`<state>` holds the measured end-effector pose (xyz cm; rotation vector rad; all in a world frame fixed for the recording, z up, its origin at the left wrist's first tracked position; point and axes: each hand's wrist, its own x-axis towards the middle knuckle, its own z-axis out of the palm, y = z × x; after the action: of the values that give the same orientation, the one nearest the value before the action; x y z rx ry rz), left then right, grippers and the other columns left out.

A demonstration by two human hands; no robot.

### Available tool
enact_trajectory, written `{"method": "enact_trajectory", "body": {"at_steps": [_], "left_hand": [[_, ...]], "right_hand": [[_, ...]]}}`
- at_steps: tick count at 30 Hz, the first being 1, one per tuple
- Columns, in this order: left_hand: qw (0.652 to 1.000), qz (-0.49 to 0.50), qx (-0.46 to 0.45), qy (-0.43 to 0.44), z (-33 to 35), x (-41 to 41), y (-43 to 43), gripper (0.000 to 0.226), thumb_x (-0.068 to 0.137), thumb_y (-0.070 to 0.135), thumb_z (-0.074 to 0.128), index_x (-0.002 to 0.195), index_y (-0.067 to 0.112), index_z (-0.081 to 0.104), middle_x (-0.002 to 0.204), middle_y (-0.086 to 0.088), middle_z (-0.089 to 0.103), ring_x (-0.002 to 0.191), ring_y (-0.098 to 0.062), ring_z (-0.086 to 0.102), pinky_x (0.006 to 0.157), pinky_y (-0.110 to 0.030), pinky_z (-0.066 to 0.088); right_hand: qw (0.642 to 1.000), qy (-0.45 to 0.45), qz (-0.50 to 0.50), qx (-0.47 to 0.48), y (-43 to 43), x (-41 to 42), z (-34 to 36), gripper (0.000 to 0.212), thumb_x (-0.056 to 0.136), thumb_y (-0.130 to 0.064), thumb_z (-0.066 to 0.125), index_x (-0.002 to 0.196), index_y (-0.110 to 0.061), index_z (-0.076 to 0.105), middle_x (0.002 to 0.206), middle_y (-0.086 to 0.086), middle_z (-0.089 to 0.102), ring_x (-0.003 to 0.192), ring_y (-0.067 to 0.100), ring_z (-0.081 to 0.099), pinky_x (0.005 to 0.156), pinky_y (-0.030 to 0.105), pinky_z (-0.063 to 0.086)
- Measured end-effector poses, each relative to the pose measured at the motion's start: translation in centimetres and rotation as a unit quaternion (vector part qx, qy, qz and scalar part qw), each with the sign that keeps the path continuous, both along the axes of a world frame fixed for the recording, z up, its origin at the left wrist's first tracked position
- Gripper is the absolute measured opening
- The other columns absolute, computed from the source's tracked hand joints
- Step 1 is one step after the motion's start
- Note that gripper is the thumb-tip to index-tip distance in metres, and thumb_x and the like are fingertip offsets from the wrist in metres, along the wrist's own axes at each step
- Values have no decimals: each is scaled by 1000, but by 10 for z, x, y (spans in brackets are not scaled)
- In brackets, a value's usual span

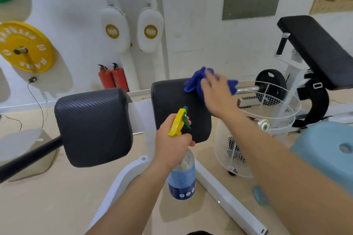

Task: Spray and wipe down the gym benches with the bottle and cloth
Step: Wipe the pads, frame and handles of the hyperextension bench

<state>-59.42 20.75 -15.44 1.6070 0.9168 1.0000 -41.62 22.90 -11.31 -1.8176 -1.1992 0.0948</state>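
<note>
Two black padded cushions sit side by side on a white frame: the left pad [93, 126] and the right pad [172, 99]. My right hand [216, 95] presses a blue cloth [196, 80] against the far top corner of the right pad. My left hand [172, 143] grips the neck of a spray bottle [182, 175] with a yellow and green trigger head and a blue label. The bottle hangs upright in front of the right pad. A black inclined bench [317, 49] stands at the far right.
The white frame [227, 194] runs along the tan floor below the pads. A white wire basket [267, 107] stands right of the right pad, a light blue stool [324, 150] nearer me. Two red fire extinguishers [112, 78], white boxing pads and a yellow weight plate [24, 46] line the wall.
</note>
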Motion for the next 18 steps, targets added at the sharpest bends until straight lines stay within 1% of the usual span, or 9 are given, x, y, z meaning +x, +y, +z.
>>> {"method": "enact_trajectory", "body": {"at_steps": [1, 3, 5, 6, 8, 9, 11, 15, 18], "left_hand": [[1000, 2, -2, -2, 0, 3, 0, 39, 61, -2, 66, 89, 26, 68, 90, 5, 69, 88, -31, 68, 66, -41, 64], [1000, 1, -3, -5, -1, 7, 2, 40, 60, 2, 64, 91, 27, 69, 91, 6, 69, 88, -34, 68, 69, -46, 64], [1000, 2, -6, -10, -2, 9, 4, 41, 67, -6, 64, 94, 24, 69, 96, 2, 70, 89, -34, 69, 66, -38, 64], [1000, 3, -8, -10, -3, 11, 6, 42, 71, -11, 63, 95, 23, 68, 98, 0, 70, 88, -35, 69, 64, -32, 63], [1000, 8, -13, -5, -6, 13, 7, 42, 74, -16, 62, 95, 20, 68, 99, -2, 69, 87, -36, 70, 63, -26, 59], [1000, 12, -14, -4, -7, 13, 7, 42, 74, -16, 62, 94, 20, 68, 98, -2, 69, 86, -35, 70, 63, -27, 60], [1000, 16, -17, 3, -10, 16, 7, 41, 73, -17, 63, 92, 19, 68, 96, -3, 69, 82, -32, 72, 65, -33, 62], [999, 15, -28, 20, -22, 17, 7, 41, 72, -16, 62, 91, 19, 68, 93, -4, 69, 71, -24, 74, 72, -48, 63], [999, 13, -30, 26, -25, 13, 6, 44, 75, -16, 61, 92, 24, 68, 96, -3, 70, 72, -21, 74, 70, -42, 63]], "right_hand": [[999, -26, -5, -39, 6, -6, -17, 54, 107, -34, 35, 158, -23, 21, 152, 18, 34, 128, 33, 49, 103, 37, 40], [998, -35, -32, -37, 8, -15, -43, 59, 107, -34, 32, 160, -23, 9, 149, 17, 41, 118, 34, 55, 94, 43, 47], [998, 8, -55, 8, 3, -15, -59, 55, 107, -33, 34, 158, -21, 17, 130, 10, 54, 104, 29, 58, 89, 44, 50], [998, 22, -62, 19, 0, -14, -66, 49, 106, -34, 36, 153, -20, 29, 116, 2, 58, 95, 26, 59, 85, 44, 52], [997, 47, -64, 8, -11, -11, -88, 27, 105, -36, 36, 121, -19, 50, 93, 0, 63, 80, 23, 61, 70, 41, 52], [996, 61, -59, -13, -18, -10, -101, 23, 105, -36, 36, 107, -20, 51, 83, 1, 63, 74, 23, 60, 63, 37, 47], [995, 72, -36, -66, -36, -7, -123, 24, 105, -35, 36, 93, -22, 51, 76, 1, 62, 68, 20, 59, 58, 35, 41], [985, 67, 31, -158, -68, -6, -137, 26, 99, -29, 49, 78, -18, 59, 71, 0, 66, 69, 20, 62, 70, 41, 51], [995, 76, -10, -68, -84, -19, -124, 25, 96, -32, 55, 74, -19, 57, 68, 0, 63, 65, 17, 58, 66, 38, 48]]}}
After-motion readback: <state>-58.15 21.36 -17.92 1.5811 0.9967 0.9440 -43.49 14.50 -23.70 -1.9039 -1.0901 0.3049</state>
